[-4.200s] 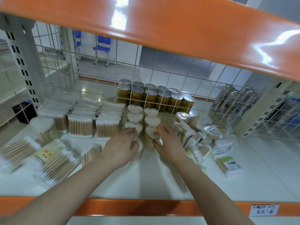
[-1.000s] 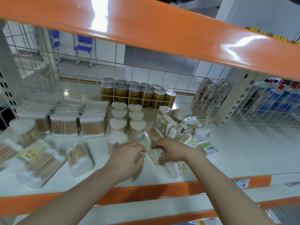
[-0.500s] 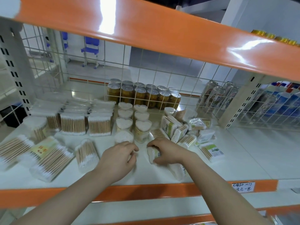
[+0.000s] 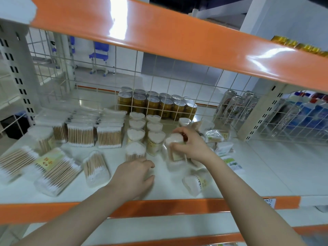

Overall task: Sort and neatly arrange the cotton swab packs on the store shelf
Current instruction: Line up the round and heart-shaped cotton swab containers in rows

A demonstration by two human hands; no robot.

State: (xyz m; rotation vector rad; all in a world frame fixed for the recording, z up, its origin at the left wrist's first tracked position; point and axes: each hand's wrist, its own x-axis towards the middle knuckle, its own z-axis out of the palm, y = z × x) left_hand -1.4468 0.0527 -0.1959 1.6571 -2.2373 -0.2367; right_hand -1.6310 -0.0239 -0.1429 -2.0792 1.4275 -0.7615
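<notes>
Clear plastic, heart-shaped and packed with cotton swabs, the swab tub point(image 4: 174, 148) stands upright in the right hand point(image 4: 191, 145), whose fingers curl round its top and side. It sits just right of the two columns of matching heart tubs point(image 4: 144, 132), its long axis vertical like theirs. The gap it seems meant for lies to its left, beside the front tub of the right-hand column, so the right hand is the nearer one for the placing. The left hand point(image 4: 134, 176) rests low on the white shelf point(image 4: 266, 167) in front of the columns, fingers loosely curled and holding nothing that I can make out. Another tub point(image 4: 196, 182) lies on its side near the shelf's front edge, below the right wrist, and a jumble of small packs point(image 4: 217, 137) waits to the right
</notes>
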